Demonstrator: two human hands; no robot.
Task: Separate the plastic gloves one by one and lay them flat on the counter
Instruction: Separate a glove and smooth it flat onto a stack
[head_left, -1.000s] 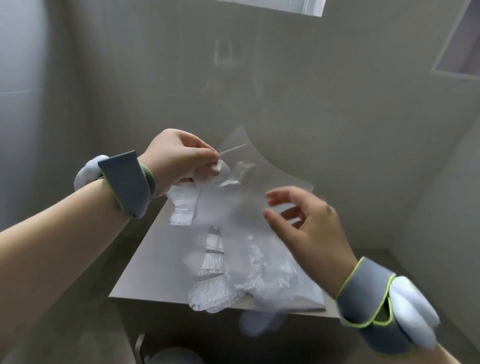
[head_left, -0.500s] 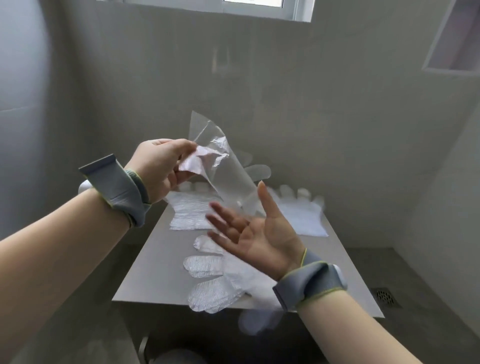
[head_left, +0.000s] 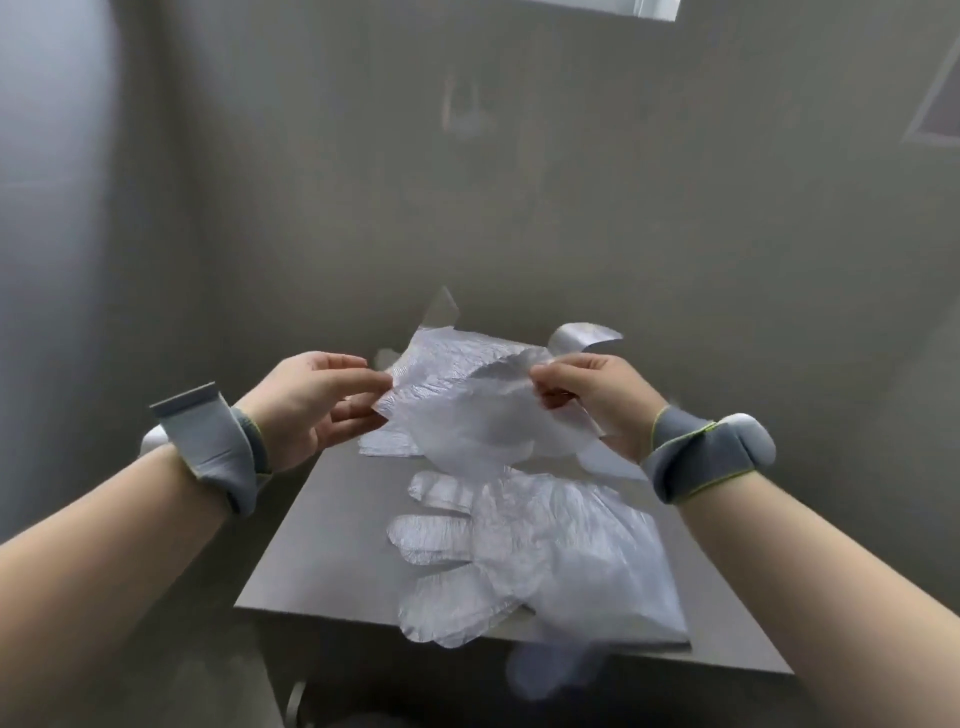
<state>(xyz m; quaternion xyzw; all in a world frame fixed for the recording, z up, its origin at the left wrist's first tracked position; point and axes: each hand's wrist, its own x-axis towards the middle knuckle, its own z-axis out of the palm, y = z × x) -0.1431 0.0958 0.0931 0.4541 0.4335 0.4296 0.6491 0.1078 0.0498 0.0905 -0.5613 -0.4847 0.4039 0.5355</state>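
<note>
Both hands hold a thin clear plastic glove (head_left: 467, 410) above the middle of the grey counter (head_left: 322, 561). My left hand (head_left: 311, 405) pinches its left edge between thumb and fingers. My right hand (head_left: 587, 395) pinches its right edge. The glove hangs slack between them. A flat clear glove (head_left: 540, 551) lies on the near part of the counter, its fingers pointing left and its thumb over the front edge. More gloves (head_left: 395, 447) lie flat at the back, partly hidden by the held one.
The counter is narrow and stands in a corner, with grey walls to the left (head_left: 156, 260) and behind. A glove finger (head_left: 582, 335) curls up at the far right against the back wall. Both wrists wear grey bands. The floor lies dark below the front edge.
My right hand turned over, moved up to the glove and took its right edge. My left hand lowered the glove from in front of the wall to just above the counter.
</note>
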